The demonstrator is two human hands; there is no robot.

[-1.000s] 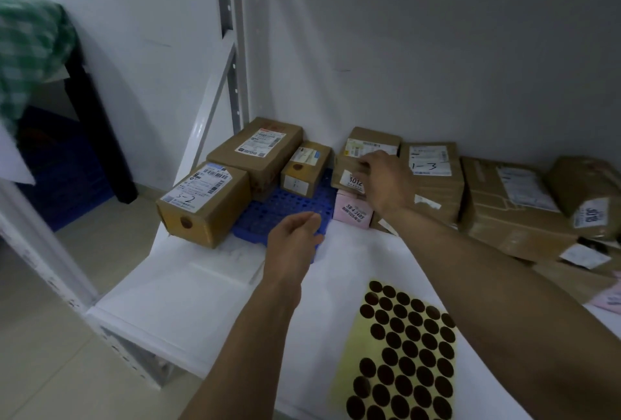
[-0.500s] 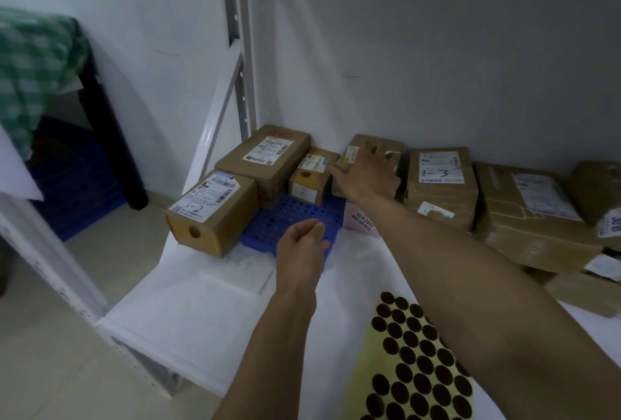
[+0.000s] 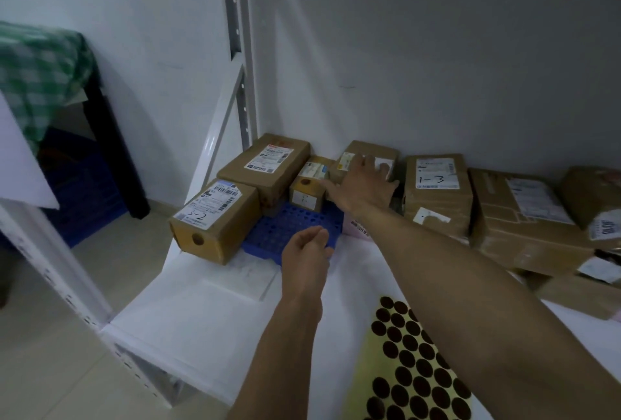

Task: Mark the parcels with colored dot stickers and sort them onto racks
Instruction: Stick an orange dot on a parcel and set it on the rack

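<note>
Several brown cardboard parcels stand along the back of a white rack shelf (image 3: 201,312). My right hand (image 3: 364,182) reaches far in and lies with spread fingers on a parcel (image 3: 366,155) against the wall. Beside it stands a small parcel (image 3: 307,184) with a dark dot on its front. At the left, a parcel marked "2" (image 3: 215,218) also bears a dark dot. My left hand (image 3: 307,251) hovers, loosely curled and holding nothing, over a blue grid tray (image 3: 285,228). A yellow sheet of dark round stickers (image 3: 413,366) lies near the front edge.
A parcel marked "1-3" (image 3: 437,194) and larger parcels (image 3: 524,218) fill the right of the shelf. A pink packet (image 3: 358,226) peeks out under my right forearm. The rack upright (image 3: 240,49) rises at the back left; a green checked cloth (image 3: 37,76) lies left.
My right hand has pushed its parcel back toward the wall and now lies flat on it. The left hand has barely moved. The view has shifted closer.
</note>
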